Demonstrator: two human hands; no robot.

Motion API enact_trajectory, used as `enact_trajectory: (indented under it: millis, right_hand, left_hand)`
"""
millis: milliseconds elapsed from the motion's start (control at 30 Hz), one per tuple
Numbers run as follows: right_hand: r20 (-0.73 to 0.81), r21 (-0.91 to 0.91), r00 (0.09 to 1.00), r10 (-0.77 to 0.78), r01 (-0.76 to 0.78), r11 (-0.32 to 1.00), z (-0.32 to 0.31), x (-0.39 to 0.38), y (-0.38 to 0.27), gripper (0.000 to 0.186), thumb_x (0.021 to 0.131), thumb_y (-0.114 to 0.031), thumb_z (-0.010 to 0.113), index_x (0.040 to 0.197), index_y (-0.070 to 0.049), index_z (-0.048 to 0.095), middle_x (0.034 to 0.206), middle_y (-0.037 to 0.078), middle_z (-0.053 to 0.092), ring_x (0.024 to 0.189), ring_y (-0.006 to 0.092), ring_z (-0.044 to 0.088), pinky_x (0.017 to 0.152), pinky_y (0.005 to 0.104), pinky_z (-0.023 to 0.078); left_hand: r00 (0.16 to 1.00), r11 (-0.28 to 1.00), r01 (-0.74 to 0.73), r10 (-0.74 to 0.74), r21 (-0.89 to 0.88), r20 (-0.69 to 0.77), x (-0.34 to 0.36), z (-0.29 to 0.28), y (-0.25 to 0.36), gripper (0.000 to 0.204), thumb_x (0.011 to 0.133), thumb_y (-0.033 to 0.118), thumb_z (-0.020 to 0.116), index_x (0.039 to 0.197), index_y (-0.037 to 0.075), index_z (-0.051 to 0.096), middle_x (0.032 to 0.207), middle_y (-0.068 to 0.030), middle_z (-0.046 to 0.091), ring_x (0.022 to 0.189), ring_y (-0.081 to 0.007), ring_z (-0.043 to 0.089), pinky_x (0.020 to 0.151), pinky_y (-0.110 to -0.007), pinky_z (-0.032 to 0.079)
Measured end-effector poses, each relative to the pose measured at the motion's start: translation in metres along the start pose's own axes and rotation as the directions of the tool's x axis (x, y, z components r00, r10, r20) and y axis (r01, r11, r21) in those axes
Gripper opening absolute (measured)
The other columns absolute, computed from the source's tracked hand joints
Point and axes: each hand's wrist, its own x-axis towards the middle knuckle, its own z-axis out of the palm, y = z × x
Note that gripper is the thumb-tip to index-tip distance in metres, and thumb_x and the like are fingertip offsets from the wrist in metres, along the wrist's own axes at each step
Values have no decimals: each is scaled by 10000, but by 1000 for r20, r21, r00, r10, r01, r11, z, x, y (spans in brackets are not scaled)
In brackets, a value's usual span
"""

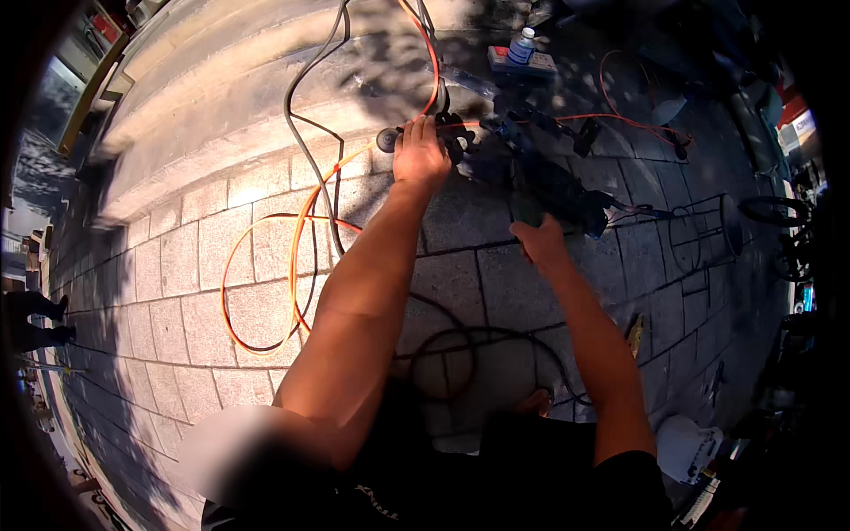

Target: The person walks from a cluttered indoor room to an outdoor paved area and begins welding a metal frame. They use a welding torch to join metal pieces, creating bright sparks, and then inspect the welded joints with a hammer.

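My left hand [421, 157] is laid over a dark piece with a round black wheel-like end [387, 140], its fingers curled over the top. Just right of those fingers sits a dark notched metal part [458, 134]. Lower and to the right, my right hand [542, 239] is closed at a dark greenish piece [527, 210] in shadow; I cannot make out what kind of thing it is. Beyond that hand lies a long dark machine-like object [562, 181] on the paving, its details lost in the shade.
An orange hose [224, 310] loops on the stone paving [210, 252] at left, beside a black cable [290, 97]. Another black cable [478, 329] coils near me. A white bottle [521, 46] stands on a box [542, 64] at the back. A metal-framed stool [731, 226] is at right.
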Motion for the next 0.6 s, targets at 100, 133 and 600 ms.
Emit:
enact_trajectory:
  millis: [100, 133, 600]
  right_hand:
    - [4, 50, 999, -54, 54, 997, 4, 1, -9, 440, 906, -181, 828, 1163, -15, 510, 806, 113, 614, 628, 192, 665, 474, 400, 479]
    - [3, 19, 999, -54, 54, 998, 3, 3, -10, 436, 900, -177, 827, 1149, -13, 509, 807, 113, 616, 617, 194, 661, 474, 398, 481]
    - [-463, 241, 820, -336, 481, 843, 55, 37, -71, 455, 897, -155, 790, 1193, 20, 492, 817, 108, 633, 564, 182, 613, 500, 381, 513]
  left_hand:
    - [1000, 1000, 4, -4, 7, 15, -1, 5, 1, 578, 1027, 268, 533, 1551, 35, 458, 1601, -174, 496, 1518, -373, 419, 1252, -501, 326]
    - [1000, 1000, -5, 5, 8, 2, 1, 7, 3, 566, 1016, 262, 550, 1527, 29, 482, 1588, -170, 509, 1517, -364, 419, 1242, -505, 334]
    - [893, 928, -342, 272, -146, -359, 31, -35, 67, 479, 1054, 247, 553, 1481, 30, 537, 1555, -196, 538, 1474, -419, 471, 1249, -539, 335]
